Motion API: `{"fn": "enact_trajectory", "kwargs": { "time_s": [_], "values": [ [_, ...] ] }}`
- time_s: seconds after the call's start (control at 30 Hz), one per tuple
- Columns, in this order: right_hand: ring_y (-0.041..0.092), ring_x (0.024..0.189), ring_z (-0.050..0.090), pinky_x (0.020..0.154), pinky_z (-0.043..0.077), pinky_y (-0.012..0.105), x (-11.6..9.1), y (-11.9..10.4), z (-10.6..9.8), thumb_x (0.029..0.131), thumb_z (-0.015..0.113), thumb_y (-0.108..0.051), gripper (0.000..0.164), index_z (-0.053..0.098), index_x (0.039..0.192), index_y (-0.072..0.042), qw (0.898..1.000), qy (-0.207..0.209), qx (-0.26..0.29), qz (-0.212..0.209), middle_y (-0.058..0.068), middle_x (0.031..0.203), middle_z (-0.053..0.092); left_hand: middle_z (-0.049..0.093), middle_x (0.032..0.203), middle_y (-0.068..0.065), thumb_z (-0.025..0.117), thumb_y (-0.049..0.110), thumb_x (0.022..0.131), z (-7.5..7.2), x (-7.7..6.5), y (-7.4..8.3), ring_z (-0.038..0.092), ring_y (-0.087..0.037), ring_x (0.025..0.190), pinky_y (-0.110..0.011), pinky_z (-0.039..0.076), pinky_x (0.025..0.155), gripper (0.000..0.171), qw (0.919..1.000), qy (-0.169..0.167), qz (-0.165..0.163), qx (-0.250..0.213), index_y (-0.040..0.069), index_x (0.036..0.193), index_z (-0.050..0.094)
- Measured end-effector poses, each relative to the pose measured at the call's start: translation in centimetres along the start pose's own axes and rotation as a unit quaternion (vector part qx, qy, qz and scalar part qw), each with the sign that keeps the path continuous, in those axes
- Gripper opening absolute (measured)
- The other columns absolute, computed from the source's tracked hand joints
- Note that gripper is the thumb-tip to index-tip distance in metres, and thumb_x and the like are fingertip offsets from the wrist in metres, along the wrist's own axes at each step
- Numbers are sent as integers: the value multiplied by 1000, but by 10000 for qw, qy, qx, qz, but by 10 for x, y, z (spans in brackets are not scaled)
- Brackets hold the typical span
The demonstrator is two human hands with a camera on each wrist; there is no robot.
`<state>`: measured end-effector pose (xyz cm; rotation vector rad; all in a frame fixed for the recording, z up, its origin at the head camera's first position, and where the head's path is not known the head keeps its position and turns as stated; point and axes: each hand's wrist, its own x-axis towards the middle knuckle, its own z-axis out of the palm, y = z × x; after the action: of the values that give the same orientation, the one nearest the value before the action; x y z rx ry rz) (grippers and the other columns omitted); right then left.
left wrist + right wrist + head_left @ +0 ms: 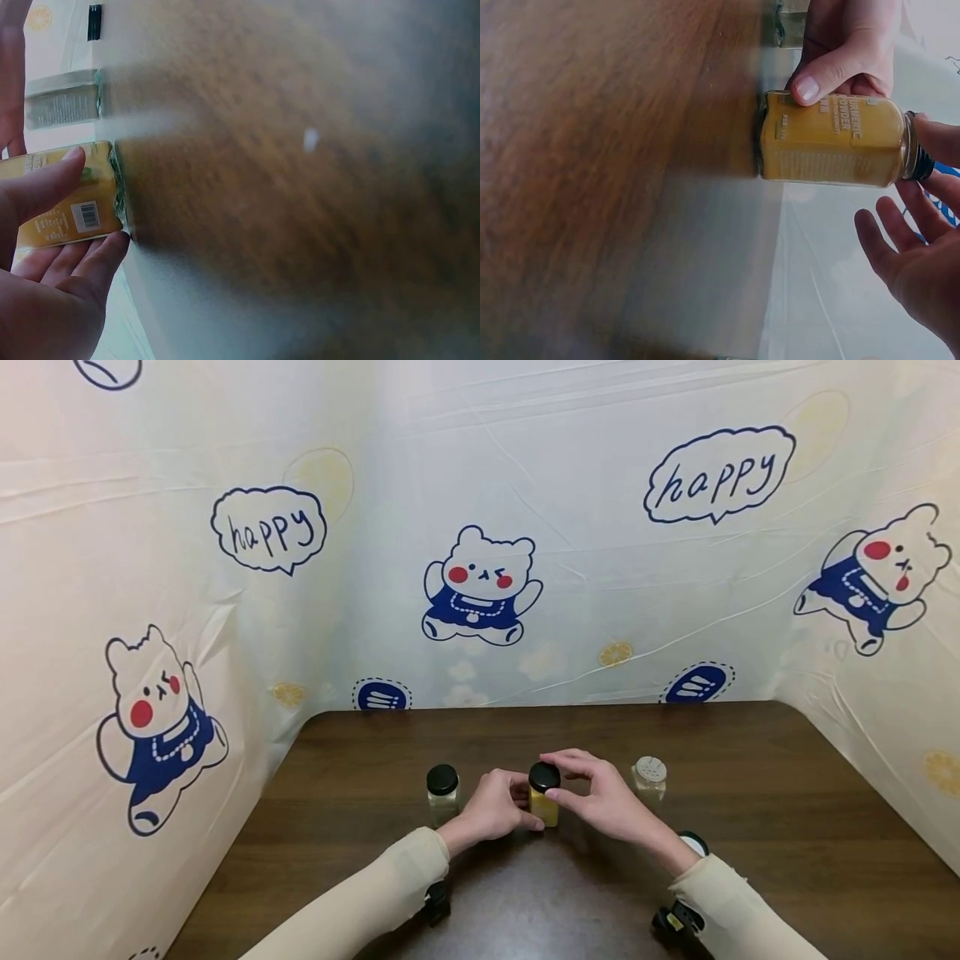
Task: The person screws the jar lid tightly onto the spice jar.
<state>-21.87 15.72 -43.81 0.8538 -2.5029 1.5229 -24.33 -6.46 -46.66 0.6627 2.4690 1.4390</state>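
A square glass jar of yellow turmeric powder stands upright at the middle of the brown table. My left hand holds its lower body, thumb on one side and fingers on the other, as the left wrist view also shows. On top is a black lid, pinched between thumb and fingers of my right hand. In the right wrist view the lid sits on the neck of the jar, while the other right fingers spread free of it.
A jar with a black lid stands left of my left hand. Behind my right hand is a jar with a white perforated top. A dark-rimmed, white round object is partly hidden by my right wrist. Printed cloth encloses the table.
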Motion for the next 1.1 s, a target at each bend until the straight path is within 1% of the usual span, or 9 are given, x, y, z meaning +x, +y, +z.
{"fn": "enact_trajectory", "kwargs": {
  "time_s": [0.13,0.33,0.47,0.53,0.63,0.77,0.93,1.03,1.1],
  "values": [
    [21,113,66,95,55,60,1,-3,2,95,82,-15,46,70,139,-15,9998,103,-106,101,-2,127,65,78,110,-4,95,2,76,0,0,1,75,-18,102,-31,61,89,47,10000,15,2,-2,8,120,78],
    [22,107,68,91,58,53,4,-3,7,91,87,-21,47,73,135,-16,9994,237,-156,179,-3,115,62,78,109,-3,95,2,77,-1,-1,2,75,-17,102,-31,61,89,47,10000,-7,4,-40,8,120,78],
    [20,105,67,90,58,56,5,-2,9,89,88,-22,48,73,134,-16,9993,290,-113,221,-2,112,60,78,110,-1,94,3,78,-2,-2,1,75,-16,102,-31,61,89,46,10000,-22,-24,-30,10,120,78],
    [20,108,65,92,56,56,5,0,9,89,88,-23,51,71,137,-17,9995,243,-169,136,-1,117,60,78,108,0,94,3,78,-2,-2,1,75,-16,101,-31,61,89,44,10000,-27,-23,-21,10,119,78],
    [25,119,62,98,53,60,4,4,7,94,84,-21,56,64,146,-15,9999,15,-70,-77,4,134,59,78,107,0,95,4,78,-1,-2,1,75,-15,101,-31,61,89,44,10000,-7,7,7,11,118,79],
    [33,131,57,107,44,66,2,7,2,103,71,-12,58,50,157,-9,9974,-464,490,-240,14,154,53,78,108,-2,95,3,77,-1,-1,1,75,-16,101,-31,61,89,45,10000,23,16,25,9,119,78],
    [37,142,49,113,42,60,1,6,-4,107,61,-5,52,49,157,-6,9911,-817,1048,-66,15,158,49,78,110,-3,95,3,77,-1,-1,2,75,-17,102,-31,61,90,48,10000,-10,-45,-7,8,122,77],
    [37,150,39,112,43,58,2,7,-5,107,60,-3,47,54,153,-4,9906,-832,1087,21,16,160,45,78,110,-3,95,4,77,-1,-1,1,75,-16,102,-31,61,90,49,10000,-28,-67,-2,7,123,77],
    [37,153,33,112,42,60,2,6,-6,106,60,-2,45,57,151,-3,9909,-805,1080,28,17,160,45,78,109,-3,95,4,77,-1,0,2,75,-16,101,-31,61,89,48,10000,-28,-55,14,7,122,77]
  ]
}}
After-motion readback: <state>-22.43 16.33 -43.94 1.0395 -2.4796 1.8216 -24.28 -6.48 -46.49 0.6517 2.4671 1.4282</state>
